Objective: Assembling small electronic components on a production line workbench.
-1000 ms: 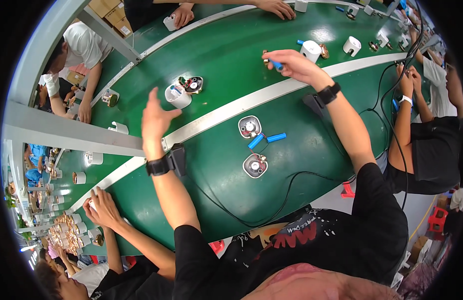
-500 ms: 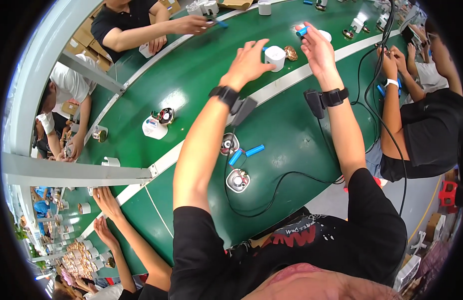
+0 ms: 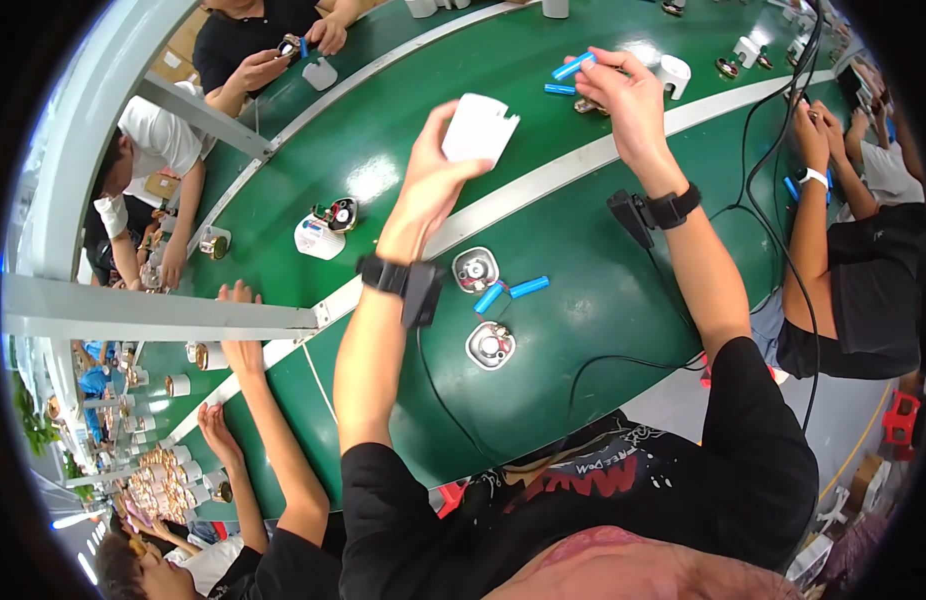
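My left hand (image 3: 430,185) grips a white plastic housing (image 3: 480,130), holding it up over the green surface with a notched edge toward the right. Between the fingertips of my right hand (image 3: 633,108) is a blue cylindrical battery (image 3: 573,66). Just below it, another blue battery (image 3: 559,90) is at the green surface, beside a copper-coloured round part (image 3: 586,105) that my right hand partly hides. On the near table lie two white-rimmed round speaker-like parts (image 3: 476,270) with two blue batteries (image 3: 529,287) close by.
A white rail (image 3: 543,190) divides the far green belt (image 3: 423,60) from the near table (image 3: 603,300). Left on the belt is a white housing with an open round part (image 3: 321,238). Black cables (image 3: 753,170) hang at right. Co-workers' hands (image 3: 245,335) work at left; a grey post (image 3: 163,308) stands there.
My left hand has closed on the white housing and lifted it leftward off the belt, away from the copper-coloured part. My right hand still holds its battery. The whole view has shifted slightly.
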Demonstrator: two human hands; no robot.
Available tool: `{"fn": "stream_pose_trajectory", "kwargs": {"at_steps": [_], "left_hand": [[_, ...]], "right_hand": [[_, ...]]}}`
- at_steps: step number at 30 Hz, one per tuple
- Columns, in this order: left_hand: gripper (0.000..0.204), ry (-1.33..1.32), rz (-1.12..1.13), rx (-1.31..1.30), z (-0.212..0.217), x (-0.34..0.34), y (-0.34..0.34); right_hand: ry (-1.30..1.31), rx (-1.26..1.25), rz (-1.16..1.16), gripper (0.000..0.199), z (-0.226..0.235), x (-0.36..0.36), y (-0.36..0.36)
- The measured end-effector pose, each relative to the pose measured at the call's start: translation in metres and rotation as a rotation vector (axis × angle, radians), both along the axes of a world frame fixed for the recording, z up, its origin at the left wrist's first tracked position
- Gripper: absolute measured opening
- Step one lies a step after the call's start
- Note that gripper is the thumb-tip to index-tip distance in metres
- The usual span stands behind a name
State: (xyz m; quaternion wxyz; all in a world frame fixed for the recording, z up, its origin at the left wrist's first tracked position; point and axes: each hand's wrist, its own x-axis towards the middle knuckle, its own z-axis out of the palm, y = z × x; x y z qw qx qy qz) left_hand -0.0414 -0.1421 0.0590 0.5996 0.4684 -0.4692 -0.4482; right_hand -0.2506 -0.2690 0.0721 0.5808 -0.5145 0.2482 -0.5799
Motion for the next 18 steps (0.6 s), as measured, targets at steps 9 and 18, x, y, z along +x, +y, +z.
{"fn": "stream_pose_trajectory", "kwargs": {"at_steps": [9, 18], "left_hand": [[0.073, 0.032, 0.042, -0.097, -0.035, 0.022, 0.066], [0.08, 0.088, -0.221, 0.042, -0.054, 0.035, 0.072]], "right_hand": [[0.13, -0.309, 0.245, 0.015, -0.008, 0.043, 0.077], [0.273, -0.509, 0.242, 0.015, -0.011, 0.046, 0.089]]}}
